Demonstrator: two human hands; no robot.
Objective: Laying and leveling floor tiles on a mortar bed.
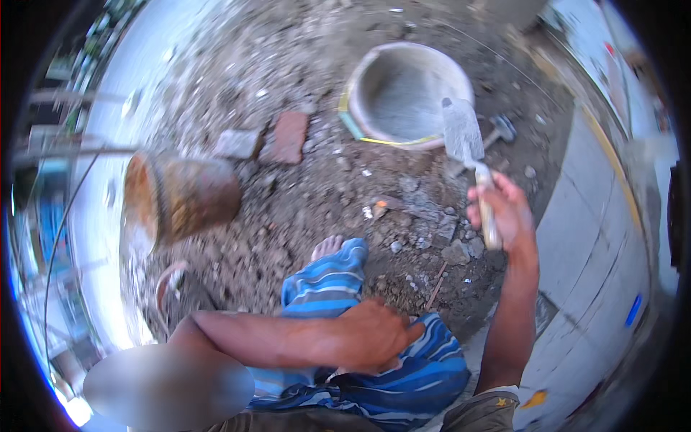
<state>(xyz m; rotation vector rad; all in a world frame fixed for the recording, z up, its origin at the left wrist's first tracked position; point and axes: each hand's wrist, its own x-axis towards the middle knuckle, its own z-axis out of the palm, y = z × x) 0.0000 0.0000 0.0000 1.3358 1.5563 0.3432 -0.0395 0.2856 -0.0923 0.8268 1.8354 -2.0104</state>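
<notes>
My right hand (500, 209) grips the wooden handle of a trowel (461, 129), its grey-coated blade pointing forward over the near right rim of a round pale basin (399, 90). My left hand (374, 335) is drawn across my body at the blue striped cloth (324, 284) over my legs; its fingers are curled and slightly blurred, and what they hold, if anything, is hidden. A hammer (502, 129) lies on the dirt just right of the basin. A yellow-edged strip (350, 122) lies against the basin's left side. My bare toes (327, 246) show below the cloth.
A mud-stained bucket (201, 194) lies tipped at the left. A red brick (290, 137) and a grey block (237, 144) lie on the rubble ground (302, 65). Grey slabs (583, 252) run along the right, and a pale wall (115, 122) bounds the left.
</notes>
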